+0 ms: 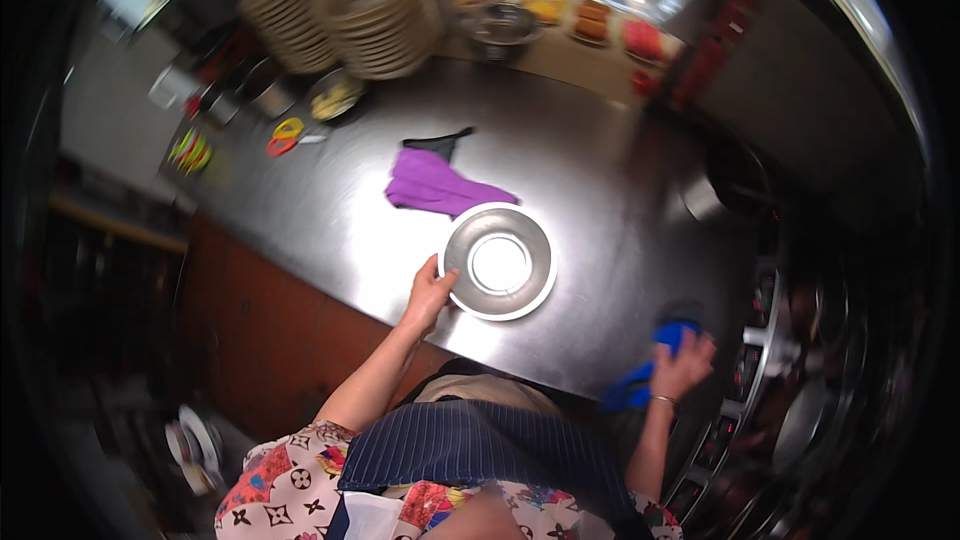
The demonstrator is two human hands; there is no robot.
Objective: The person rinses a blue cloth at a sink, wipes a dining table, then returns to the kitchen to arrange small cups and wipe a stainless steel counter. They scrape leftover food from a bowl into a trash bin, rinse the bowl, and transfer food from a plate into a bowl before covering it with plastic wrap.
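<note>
My left hand [431, 296] grips the left rim of a round metal bowl [538, 262], its thumb over the edge. The bowl is over the steel worktop [592, 240] near its front edge and overlaps a corner of a purple and black cloth item [431, 184]. On the right, my right hand [684, 361] is blurred, its fingers spread, over a blue cloth item [673, 336] at the worktop's front right. Whether the hand grips that item cannot be told.
Stacked round trays [379, 22], a bowl of pale yellow pieces [336, 96] and scissors with red and yellow handles [283, 138] stand at the back left. A metal pot [703, 199] is on the right. Beyond it, control panels [724, 435] line the side. Food plates [590, 21] sit behind.
</note>
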